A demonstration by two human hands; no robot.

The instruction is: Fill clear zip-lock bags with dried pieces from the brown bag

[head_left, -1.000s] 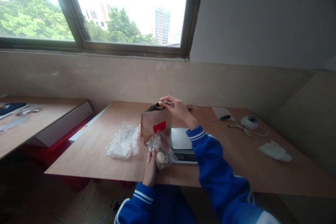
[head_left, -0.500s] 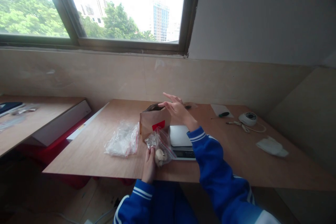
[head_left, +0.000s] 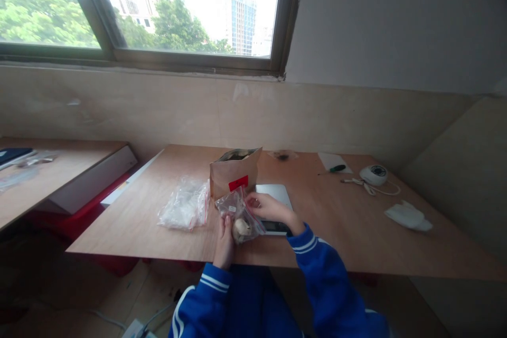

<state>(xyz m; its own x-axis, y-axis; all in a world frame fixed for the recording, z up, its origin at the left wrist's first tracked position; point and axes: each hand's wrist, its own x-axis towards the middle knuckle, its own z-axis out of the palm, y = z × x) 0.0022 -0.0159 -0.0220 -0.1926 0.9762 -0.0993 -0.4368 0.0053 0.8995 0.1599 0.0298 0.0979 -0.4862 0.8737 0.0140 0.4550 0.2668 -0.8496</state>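
Observation:
A clear zip bag [head_left: 242, 228] with pale, roundish pieces inside hangs tilted just above the table's front edge. My left hand [head_left: 225, 242] grips its left side, thumb on the front. At the bag's upper right edge, my right hand [head_left: 269, 207] has its fingers pinched together on the plastic. Right behind the bag stands an open brown paper pouch [head_left: 225, 177] with a red label; its inside is mostly hidden. A digital scale [head_left: 280, 194] with a silver plate lies under my right hand, partly covered by it.
Left of the pouch lies a pile of empty clear zip bags [head_left: 180, 206]. On the right of the table [head_left: 332, 232] are a green-handled screwdriver [head_left: 336, 168] on paper, a white dome camera [head_left: 372, 175] with its cable, and a crumpled white bag [head_left: 407, 216]. A dark clump on plastic [head_left: 282, 156] lies behind.
My right hand has come down from the paper pouch's mouth, where its fingers were spread, to the zip bag's top edge. My left hand keeps holding the bag.

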